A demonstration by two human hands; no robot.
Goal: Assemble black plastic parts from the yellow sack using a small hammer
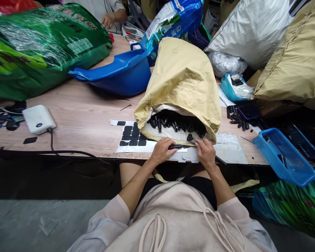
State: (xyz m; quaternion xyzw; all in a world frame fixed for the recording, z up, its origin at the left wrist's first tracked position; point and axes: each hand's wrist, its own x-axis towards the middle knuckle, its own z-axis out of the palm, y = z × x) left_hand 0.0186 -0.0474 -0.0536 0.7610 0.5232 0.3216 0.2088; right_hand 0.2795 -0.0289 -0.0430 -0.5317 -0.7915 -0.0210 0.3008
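My left hand (pixel 162 149) is closed on a slim black plastic piece (pixel 176 147) held flat at the table's front edge. My right hand (pixel 205 151) pinches the other end of it, with a small round black part (pixel 189 138) at its fingertips. Just behind both hands lies a tan sack (pixel 181 78) on its side, its mouth open toward me and full of several black plastic pieces (pixel 173 124). To the left of the sack's mouth lies a white sheet with black square stickers (pixel 132 136).
A wooden table (pixel 84 115) holds a blue plastic basin (pixel 120 73), a large green bag (pixel 39 45), and a white box with a cable (pixel 38 119). A blue basket (pixel 285 155) hangs off the right edge. Loose black pieces (pixel 237 120) lie at right. Another person's hand (pixel 107 20) shows far back.
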